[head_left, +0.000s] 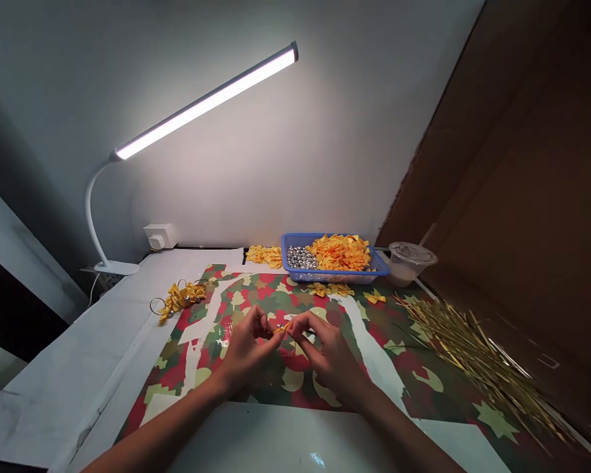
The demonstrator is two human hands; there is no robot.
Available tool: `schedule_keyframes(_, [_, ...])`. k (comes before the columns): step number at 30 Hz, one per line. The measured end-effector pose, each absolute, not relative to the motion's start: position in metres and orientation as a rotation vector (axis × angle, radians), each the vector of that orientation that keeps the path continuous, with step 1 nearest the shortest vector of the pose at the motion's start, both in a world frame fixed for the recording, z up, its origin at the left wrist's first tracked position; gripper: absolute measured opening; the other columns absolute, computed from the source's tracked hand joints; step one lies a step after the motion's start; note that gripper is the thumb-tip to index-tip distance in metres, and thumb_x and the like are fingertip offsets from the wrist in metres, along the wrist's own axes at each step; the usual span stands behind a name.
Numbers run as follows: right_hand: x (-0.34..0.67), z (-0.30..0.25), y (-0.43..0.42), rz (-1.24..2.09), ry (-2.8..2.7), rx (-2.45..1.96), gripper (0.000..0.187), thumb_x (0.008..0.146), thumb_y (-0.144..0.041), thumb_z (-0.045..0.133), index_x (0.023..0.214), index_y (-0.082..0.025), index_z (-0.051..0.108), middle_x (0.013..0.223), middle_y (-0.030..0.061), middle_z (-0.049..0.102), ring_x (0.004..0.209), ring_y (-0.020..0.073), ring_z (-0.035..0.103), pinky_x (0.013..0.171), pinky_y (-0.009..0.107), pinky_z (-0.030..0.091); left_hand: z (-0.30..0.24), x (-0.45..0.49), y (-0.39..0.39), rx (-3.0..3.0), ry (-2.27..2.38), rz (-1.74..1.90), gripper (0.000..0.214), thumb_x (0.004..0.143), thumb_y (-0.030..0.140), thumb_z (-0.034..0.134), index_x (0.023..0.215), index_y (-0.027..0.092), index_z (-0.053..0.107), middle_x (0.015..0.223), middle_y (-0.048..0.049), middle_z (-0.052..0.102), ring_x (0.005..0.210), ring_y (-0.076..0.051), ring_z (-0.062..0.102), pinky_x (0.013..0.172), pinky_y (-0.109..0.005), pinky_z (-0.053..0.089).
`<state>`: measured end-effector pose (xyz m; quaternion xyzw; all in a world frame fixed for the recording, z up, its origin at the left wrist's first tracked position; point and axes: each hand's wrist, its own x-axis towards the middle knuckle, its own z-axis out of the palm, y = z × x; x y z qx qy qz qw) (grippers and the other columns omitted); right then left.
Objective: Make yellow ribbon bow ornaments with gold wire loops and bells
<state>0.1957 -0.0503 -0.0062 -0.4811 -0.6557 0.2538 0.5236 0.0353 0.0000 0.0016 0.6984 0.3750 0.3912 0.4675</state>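
My left hand (pixel 251 345) and my right hand (pixel 322 345) meet over the middle of the patterned sheet, thumbs and fingers pinched. Between their fingertips is a small yellow ribbon bow (pixel 281 330), with a tiny silver bell at its centre; most of the bow is covered by the fingers. Both hands are closed on it. Beyond the hands, several loose yellow bows (pixel 329 290) lie in front of a blue basket (pixel 337 276). Inside that basket are a heap of yellow bows (pixel 342 253) and many silver bells (pixel 301 257).
Finished-looking bows on rings (pixel 181 299) lie at the left. A bundle of gold stems (pixel 473 348) stretches along the right side. Behind it stands a lidded plastic cup (pixel 408 264) with a straw. A lit lamp (pixel 207 102) reaches over the back; more bows (pixel 264 256) lie beside the basket.
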Motion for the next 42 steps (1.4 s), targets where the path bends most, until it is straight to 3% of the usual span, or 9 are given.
schedule_keyframes(5, [0.197,-0.008,-0.048,0.697,-1.526,-1.129,0.015,0.09,-0.028,0.05,0.077,-0.023,0.055,0.078,0.0016,0.064,0.073,0.0182,0.06,0.069,0.03,0.047,-0.001,0.036,0.0,1.652,0.831,0.846,0.04,0.077,0.038,0.067,0.069,0.021,0.032,0.064,0.0049,0.048,0.059,-0.01,0.047,0.057,-0.023,0.041])
schedule_keyframes(13, [0.204,-0.008,-0.042,0.768,-1.486,-1.13,0.021,0.085,-0.038,0.056,0.075,-0.022,0.062,0.076,0.0025,0.068,0.072,0.0188,0.062,0.07,0.032,0.048,-0.004,0.036,0.0,1.736,0.824,0.813,0.036,0.076,0.032,0.066,0.068,0.02,0.032,0.064,0.0063,0.041,0.058,-0.008,0.039,0.053,-0.021,0.036])
schedule_keyframes(24, [0.207,-0.003,-0.043,0.804,-1.521,-1.129,0.009,0.081,-0.027,0.058,0.076,-0.021,0.063,0.074,0.0011,0.069,0.071,0.0183,0.064,0.069,0.032,0.051,0.0,0.036,-0.002,1.793,0.784,0.728,0.036,0.078,0.033,0.063,0.07,0.022,0.03,0.062,0.0052,0.049,0.058,-0.011,0.048,0.056,-0.023,0.037])
schedule_keyframes(28, [0.209,-0.002,-0.042,0.78,-1.513,-1.136,0.007,0.079,-0.026,0.06,0.074,-0.021,0.062,0.073,0.0002,0.068,0.069,0.0174,0.064,0.067,0.03,0.05,0.0,0.036,-0.001,1.803,0.802,0.784,0.038,0.076,0.034,0.066,0.068,0.021,0.031,0.062,0.0057,0.045,0.058,-0.01,0.045,0.056,-0.023,0.038])
schedule_keyframes(37, [0.214,0.006,-0.047,0.676,-1.595,-1.129,0.013,0.08,-0.029,0.063,0.07,-0.023,0.059,0.067,-0.0013,0.066,0.061,0.0166,0.06,0.062,0.029,0.048,0.001,0.037,0.0,1.687,0.869,0.87,0.04,0.078,0.035,0.064,0.067,0.022,0.028,0.063,0.0051,0.05,0.059,-0.01,0.045,0.057,-0.023,0.038])
schedule_keyframes(42, [0.216,0.007,-0.051,0.758,-1.626,-1.159,0.005,0.08,-0.023,0.062,0.076,-0.023,0.059,0.071,-0.0014,0.067,0.064,0.0164,0.062,0.062,0.028,0.047,0.002,0.036,0.002,1.705,0.904,0.9,0.039,0.076,0.034,0.065,0.067,0.021,0.029,0.062,0.0049,0.051,0.059,-0.01,0.045,0.058,-0.023,0.037])
